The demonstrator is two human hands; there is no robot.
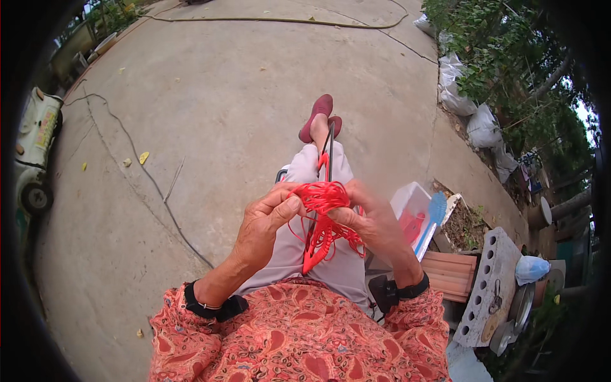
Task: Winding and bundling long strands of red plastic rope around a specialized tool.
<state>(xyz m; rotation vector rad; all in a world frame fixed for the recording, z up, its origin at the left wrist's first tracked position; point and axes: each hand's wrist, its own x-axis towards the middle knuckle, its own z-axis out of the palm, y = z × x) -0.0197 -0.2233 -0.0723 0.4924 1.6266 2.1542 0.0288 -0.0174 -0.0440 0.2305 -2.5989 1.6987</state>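
A tangle of red cord (323, 197) is bunched between my two hands above my lap. My left hand (264, 223) pinches the bundle from the left with thumb and fingers. My right hand (372, 219) grips it from the right. Loops and strands of the cord (321, 239) hang below the hands. A thin dark rod (330, 149) with a red tip runs up from the bundle along my leg. A red pointed piece (312, 261) hangs beneath. Both wrists wear black bands.
I sit over a concrete yard (223, 95). A white tub (410, 207) with a blue brush (433, 216) stands at my right, beside a brick (452, 274) and a grey perforated block (490, 286) carrying scissors. White sacks (480, 124) and bushes line the right edge; a cable (146, 172) crosses the ground.
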